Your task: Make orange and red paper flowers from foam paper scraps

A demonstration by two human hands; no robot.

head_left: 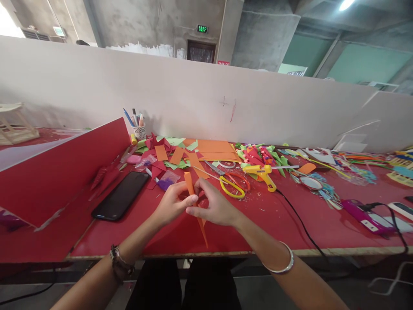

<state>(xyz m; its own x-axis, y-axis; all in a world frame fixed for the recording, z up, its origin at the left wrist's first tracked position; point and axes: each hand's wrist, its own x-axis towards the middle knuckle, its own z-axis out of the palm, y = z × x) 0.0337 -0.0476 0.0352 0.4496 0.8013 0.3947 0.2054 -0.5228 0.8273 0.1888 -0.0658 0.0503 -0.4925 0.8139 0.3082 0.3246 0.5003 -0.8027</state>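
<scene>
Between my two hands is a folded strip of orange paper (189, 181), its upper end sticking up and a thin pointed tail hanging below toward the table's front edge. My left hand (176, 202) pinches the strip from the left, thumb in front. From the right, my right hand (216, 204) also has its fingers closed on it; part of the paper is hidden behind the fingers. Just beyond my hands lie scissors (232, 188) with yellow and orange handles, and a yellow glue gun (263, 174) with its black cord trailing right.
A black phone (121, 196) lies left, beside an upright red board (71, 168). Orange sheets (213, 148), paper scraps and a pen cup (140, 130) stand at the back. Right of these are finished-looking paper pieces (258, 155) and a purple power strip (368, 218). A white partition (193, 99) rises behind.
</scene>
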